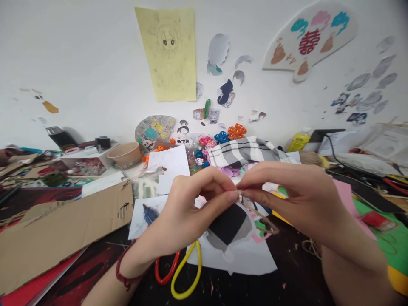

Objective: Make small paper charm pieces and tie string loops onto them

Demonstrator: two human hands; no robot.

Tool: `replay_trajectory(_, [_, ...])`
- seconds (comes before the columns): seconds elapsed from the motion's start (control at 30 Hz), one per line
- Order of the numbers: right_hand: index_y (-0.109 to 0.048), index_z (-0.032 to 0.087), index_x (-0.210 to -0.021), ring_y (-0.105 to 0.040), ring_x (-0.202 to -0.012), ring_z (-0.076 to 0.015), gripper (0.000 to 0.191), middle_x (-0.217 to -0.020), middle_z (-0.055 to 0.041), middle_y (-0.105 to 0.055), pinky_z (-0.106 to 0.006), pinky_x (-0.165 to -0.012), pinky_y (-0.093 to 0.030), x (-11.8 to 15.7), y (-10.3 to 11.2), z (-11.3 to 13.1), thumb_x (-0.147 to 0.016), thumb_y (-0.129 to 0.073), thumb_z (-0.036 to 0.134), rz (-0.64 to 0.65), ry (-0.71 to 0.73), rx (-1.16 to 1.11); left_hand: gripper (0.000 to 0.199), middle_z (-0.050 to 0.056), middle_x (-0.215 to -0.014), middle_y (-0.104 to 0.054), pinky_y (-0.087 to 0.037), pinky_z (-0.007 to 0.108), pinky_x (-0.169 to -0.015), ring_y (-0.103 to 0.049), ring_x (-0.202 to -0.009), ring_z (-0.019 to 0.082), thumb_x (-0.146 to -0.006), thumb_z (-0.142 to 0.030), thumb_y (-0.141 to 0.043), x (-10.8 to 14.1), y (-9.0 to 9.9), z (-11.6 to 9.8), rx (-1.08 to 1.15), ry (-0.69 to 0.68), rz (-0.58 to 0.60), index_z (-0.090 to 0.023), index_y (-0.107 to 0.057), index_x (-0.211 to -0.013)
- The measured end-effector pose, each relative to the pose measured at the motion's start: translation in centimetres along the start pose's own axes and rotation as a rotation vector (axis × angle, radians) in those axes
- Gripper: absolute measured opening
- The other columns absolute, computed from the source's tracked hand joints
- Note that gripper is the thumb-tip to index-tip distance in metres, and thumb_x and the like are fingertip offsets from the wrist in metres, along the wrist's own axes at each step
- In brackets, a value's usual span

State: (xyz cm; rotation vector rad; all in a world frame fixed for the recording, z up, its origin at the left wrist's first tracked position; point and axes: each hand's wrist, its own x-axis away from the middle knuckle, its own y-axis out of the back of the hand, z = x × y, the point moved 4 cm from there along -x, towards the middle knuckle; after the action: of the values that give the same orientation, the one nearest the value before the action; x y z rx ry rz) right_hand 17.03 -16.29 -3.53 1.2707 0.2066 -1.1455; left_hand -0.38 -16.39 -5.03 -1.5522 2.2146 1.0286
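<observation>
My left hand [191, 208] and my right hand [296, 199] meet fingertip to fingertip above the desk, each in a pinch. A thin brown strand of twine [270, 227] runs down and right from my right fingertips. What my left thumb and finger pinch is hidden. Right below the fingertips is a rounded grey-and-white paper piece [247, 231] with a black square patch [228, 223]; I cannot tell whether it is held or lies on the white sheet [255, 259]. Scissors with a yellow handle loop [186, 294] and a red one lie beside my left wrist.
Cardboard [70, 221] covers the left side. Behind my hands stand a tan bowl [126, 155], crocheted flowers [237, 131] and a checked cloth [251, 151]. Pink paper [347, 191], a green-and-yellow sheet [382, 238] and cables lie at the right. Drawings hang on the wall.
</observation>
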Motion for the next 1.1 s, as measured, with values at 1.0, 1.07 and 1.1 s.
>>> replay_trajectory(1.0, [-0.067, 0.019, -0.081, -0.064, -0.074, -0.0134, 0.007, -0.08, -0.003, -0.068, -0.024, -0.066, -0.051, -0.2, -1.5, -1.2, -0.087, -0.066, 0.024, 0.187, -0.131, -0.395, 0.021, 0.0, -0.086, -0.072, -0.049, 0.02, -0.066, -0.065, -0.071, 0.01, -0.091, -0.015, -0.06, 0.6, 1.0, -1.0, -0.309, -0.198, 0.019, -0.022, -0.062, -0.111])
replay_trajectory(1.07, [-0.066, 0.019, -0.082, -0.063, -0.075, -0.0128, 0.007, -0.08, -0.0023, -0.067, -0.023, -0.067, -0.05, -0.2, -1.5, -1.1, -0.087, -0.065, 0.023, 0.2, -0.11, -0.389, 0.022, 0.002, -0.091, -0.072, -0.049, 0.021, -0.068, -0.066, -0.075, 0.011, -0.091, -0.013, -0.059, 0.7, 1.2, -1.3, -0.442, -0.285, 0.008, -0.021, -0.062, -0.111])
replay_trajectory(1.1, [-0.066, 0.019, -0.082, -0.063, -0.075, -0.0123, 0.007, -0.08, -0.0018, -0.067, -0.023, -0.067, -0.05, -0.3, -1.5, -1.0, -0.088, -0.065, 0.022, 0.207, -0.102, -0.383, 0.023, 0.003, -0.093, -0.072, -0.048, 0.022, -0.068, -0.066, -0.078, 0.012, -0.091, -0.012, -0.059, 0.7, 1.3, -1.5, -0.508, -0.334, 0.006, -0.02, -0.063, -0.112])
